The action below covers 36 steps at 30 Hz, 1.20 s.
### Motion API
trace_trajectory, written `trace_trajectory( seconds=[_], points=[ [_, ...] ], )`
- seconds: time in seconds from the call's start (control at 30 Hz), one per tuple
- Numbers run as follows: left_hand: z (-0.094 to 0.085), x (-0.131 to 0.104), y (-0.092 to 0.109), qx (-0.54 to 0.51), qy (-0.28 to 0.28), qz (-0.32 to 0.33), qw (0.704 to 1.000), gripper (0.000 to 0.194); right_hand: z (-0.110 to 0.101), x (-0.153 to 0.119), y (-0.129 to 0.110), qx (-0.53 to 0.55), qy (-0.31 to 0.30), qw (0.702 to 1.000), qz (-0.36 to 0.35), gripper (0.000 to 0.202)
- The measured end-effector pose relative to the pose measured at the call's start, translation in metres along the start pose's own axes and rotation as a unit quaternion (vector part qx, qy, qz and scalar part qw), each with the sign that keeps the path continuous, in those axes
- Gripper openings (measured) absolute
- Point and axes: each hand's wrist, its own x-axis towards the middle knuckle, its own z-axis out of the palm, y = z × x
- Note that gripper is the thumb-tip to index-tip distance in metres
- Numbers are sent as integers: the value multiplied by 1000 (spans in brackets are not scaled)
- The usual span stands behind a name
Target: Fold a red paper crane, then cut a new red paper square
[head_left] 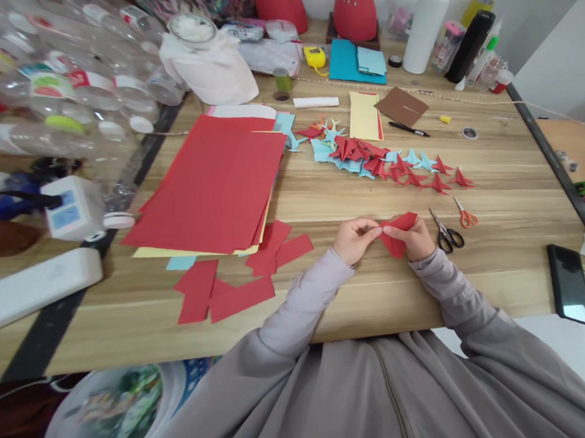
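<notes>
Head view. Closest, a grey zip-front fabric garment [330, 403] is seen at the edge of a wood-grain table [379, 310]. Over the near part of the tabletop, a small folded piece of red paper [393, 248] is held. Its left tip is pinched by the left hand [353, 240], thumb and forefinger brought together; its right side is clasped by the right hand [419, 239], thumb laid on top. Beside the latter, black-handled metal scissors [442, 228] and smaller orange-handled metal scissors [464, 212] are laid. Beyond, folded red and light-blue paper figures [348, 148] are clustered. At left, rectangular red paper slips [243, 299] are scattered near large stacked red paper sheets [214, 184].
</notes>
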Motion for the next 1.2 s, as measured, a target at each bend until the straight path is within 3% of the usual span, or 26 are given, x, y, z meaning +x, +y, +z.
trace_trajectory(
  seconds=[0.17, 0.3, 0.43, 0.6, 0.7, 0.83, 1.0, 1.1, 1.2],
  points=[
    [-2, 0, 2, -54, -45, -19, 997, 28, 2, -1, -1, 67, 9, 996, 59, 30],
    [-3, 2, -4, -112, -40, -54, 991, 27, 4, -1, -1, 119, 28, 986, 114, 28],
    [-3, 3, -8, -132, -11, -70, 989, 27, 7, -1, -3, 139, 51, 981, 126, 29],
    [-2, 2, -3, -169, -42, -99, 980, 28, 7, -3, -5, 157, 41, 977, 139, 30],
    [-2, 3, -2, -199, -32, -139, 970, 30, 7, -2, -5, 148, 47, 979, 131, 30],
    [-3, 5, -5, -189, 34, -125, 973, 30, 5, -1, 0, 104, 60, 988, 94, 30],
    [-7, 7, -5, -160, 76, -96, 980, 27, -1, -2, 3, 0, -12, 999, 49, 24],
    [-10, 7, -3, -150, 73, -87, 982, 25, -5, -2, -1, -33, -57, 996, 59, 25],
    [-14, 7, 0, -120, 34, -86, 989, 22, -6, -1, -5, -36, -52, 996, 59, 26]
  ],
)
